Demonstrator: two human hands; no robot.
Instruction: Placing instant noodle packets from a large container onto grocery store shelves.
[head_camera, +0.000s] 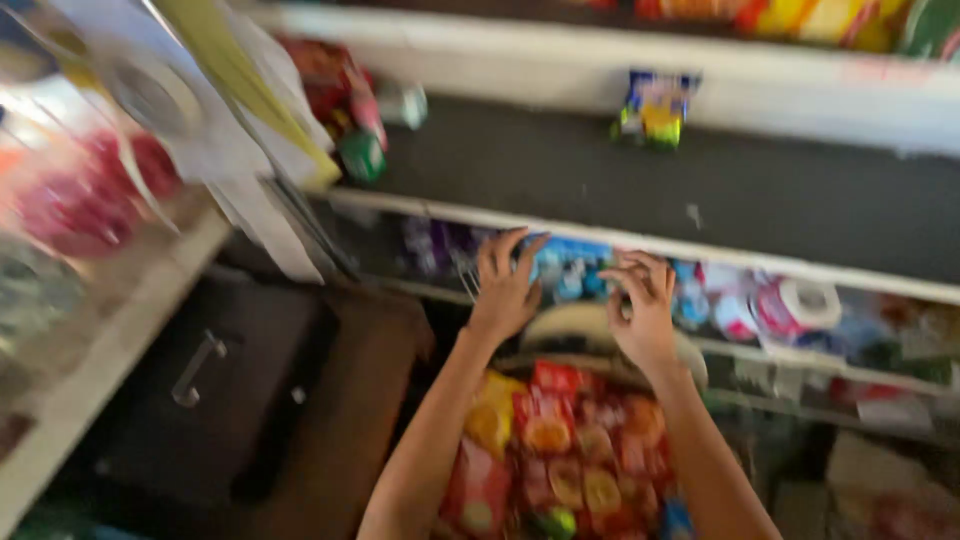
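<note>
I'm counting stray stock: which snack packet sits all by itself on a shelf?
The blue and yellow snack packet on the dark upper shelf. The other packets crowd together in the heap below the hands.

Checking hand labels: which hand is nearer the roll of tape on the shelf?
Right. The right hand is raised just left of the roll of tape; the left hand is farther left, beyond the right hand.

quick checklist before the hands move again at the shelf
1. Left hand free: ok, fingers spread, nothing held.
2. Right hand free: cannot tell, fingers curled, blurred.
3. Snack packs below the arms stay piled: ok.
4. Blue packs on the shelf within reach: ok, at the fingertips.
5. Tape roll clear of the hands: ok, off to the right.
6. Sharp view: not ok, motion blur.
</note>
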